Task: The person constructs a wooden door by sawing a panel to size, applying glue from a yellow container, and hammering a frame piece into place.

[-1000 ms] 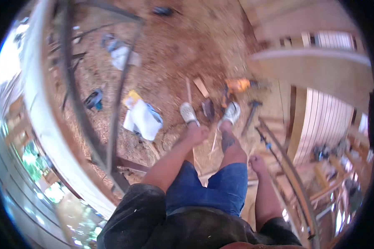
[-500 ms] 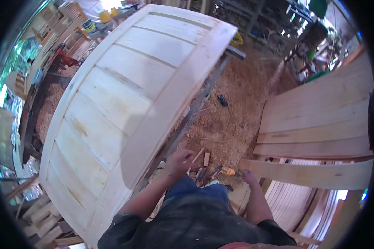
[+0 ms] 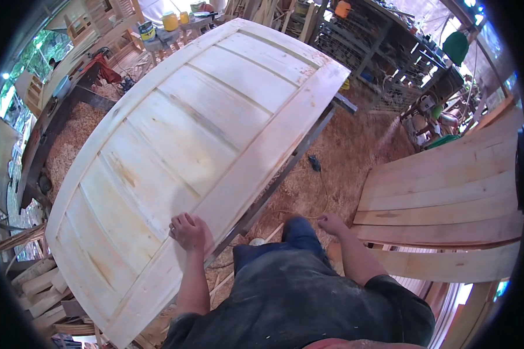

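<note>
A large pale wooden door-like panel (image 3: pixel 157 157) with a frame and several inset boards lies flat on supports to my left. My left hand (image 3: pixel 187 231), with a ring on one finger, is over the panel's near frame edge. Its fingers are curled, and their inner side is hidden; whether it touches the wood I cannot tell. On my other side my right hand (image 3: pixel 332 224) hangs above the shavings-covered floor, fingers closed into a loose fist. What it holds, if anything, does not show. A thin yellowish cord (image 3: pixel 326 200) runs on the floor just beyond it.
Wide boards (image 3: pixel 442 186) lean at the right, close to my right arm. A dark metal support (image 3: pixel 285 174) runs beneath the panel's near edge. A black object (image 3: pixel 314 163) lies on the floor. Wood offcuts (image 3: pixel 41 285) are piled at lower left; cluttered shelves (image 3: pixel 361 52) stand behind.
My left hand has moved from beside the panel to over its near frame. My right hand has risen away from the yellow power tool on the floor, now out of sight. The view has shifted.
</note>
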Available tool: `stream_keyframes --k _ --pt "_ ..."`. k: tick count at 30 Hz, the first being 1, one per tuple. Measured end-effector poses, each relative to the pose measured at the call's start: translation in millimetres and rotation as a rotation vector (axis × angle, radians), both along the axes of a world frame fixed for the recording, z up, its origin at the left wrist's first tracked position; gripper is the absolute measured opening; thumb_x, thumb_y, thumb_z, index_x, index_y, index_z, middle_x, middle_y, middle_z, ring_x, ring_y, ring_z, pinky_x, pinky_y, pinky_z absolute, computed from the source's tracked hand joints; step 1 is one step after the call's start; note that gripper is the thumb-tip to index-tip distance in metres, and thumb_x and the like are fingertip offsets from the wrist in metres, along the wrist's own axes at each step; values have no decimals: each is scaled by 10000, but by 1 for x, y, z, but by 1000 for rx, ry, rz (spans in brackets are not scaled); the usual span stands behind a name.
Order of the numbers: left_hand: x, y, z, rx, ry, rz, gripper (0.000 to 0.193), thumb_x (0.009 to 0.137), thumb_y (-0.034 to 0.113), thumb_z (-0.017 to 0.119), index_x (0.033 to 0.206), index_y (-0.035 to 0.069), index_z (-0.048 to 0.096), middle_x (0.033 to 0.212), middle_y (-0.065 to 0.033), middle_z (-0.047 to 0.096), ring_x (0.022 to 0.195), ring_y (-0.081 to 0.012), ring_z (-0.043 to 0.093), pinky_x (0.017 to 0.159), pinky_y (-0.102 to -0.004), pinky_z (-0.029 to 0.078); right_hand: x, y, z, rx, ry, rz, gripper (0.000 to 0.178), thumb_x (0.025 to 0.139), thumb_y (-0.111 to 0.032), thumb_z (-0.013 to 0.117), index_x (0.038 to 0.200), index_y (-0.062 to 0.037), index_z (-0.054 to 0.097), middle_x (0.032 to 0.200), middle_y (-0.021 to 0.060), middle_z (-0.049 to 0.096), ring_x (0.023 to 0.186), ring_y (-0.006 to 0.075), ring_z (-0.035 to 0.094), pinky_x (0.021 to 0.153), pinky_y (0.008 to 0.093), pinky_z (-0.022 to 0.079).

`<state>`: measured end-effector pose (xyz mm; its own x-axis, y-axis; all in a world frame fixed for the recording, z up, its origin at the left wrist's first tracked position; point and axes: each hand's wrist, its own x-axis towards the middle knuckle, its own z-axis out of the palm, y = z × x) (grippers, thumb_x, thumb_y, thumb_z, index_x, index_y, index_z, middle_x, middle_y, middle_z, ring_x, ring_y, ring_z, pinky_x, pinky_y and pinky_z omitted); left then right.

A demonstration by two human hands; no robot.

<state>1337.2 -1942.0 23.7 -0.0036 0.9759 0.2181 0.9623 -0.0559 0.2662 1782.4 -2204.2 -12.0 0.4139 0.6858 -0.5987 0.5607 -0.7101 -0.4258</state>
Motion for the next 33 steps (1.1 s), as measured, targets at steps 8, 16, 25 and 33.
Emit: stream_keyframes --k 8,16,25,33 --pt "103 41 -1 -27 -116 -65 259 910 328 684 1033 105 638 1123 -118 600 1103 -352 575 966 -540 441 114 -46 -145 -295 -218 701 356 924 -358 602 1165 -183 798 1218 149 759 1119 377 719 975 487 562" --pt "237 74 -2 -14 -20 63 247 946 328 658 1050 108 617 1132 -124 603 1113 -363 571 984 -537 430 252 46 -137 -272 -51 548 288 887 -277 627 1049 -110 796 1089 148 758 1018 330 722 894 475 569" --pt "242 80 -3 -124 7 152 240 939 347 653 1046 136 612 1099 -98 615 1098 -346 575 980 -537 425 323 259 -7 272 496 -271 436 975 -345 748 1239 1 710 1020 101 739 868 192 730 740 354 612" --pt "250 84 -1 -86 23 238 255 902 374 671 979 136 622 1043 -84 608 1046 -325 576 978 -513 401 251 358 3 326 800 -741 497 1015 -379 730 1388 -80 594 1193 63 692 1055 229 692 872 463 611"
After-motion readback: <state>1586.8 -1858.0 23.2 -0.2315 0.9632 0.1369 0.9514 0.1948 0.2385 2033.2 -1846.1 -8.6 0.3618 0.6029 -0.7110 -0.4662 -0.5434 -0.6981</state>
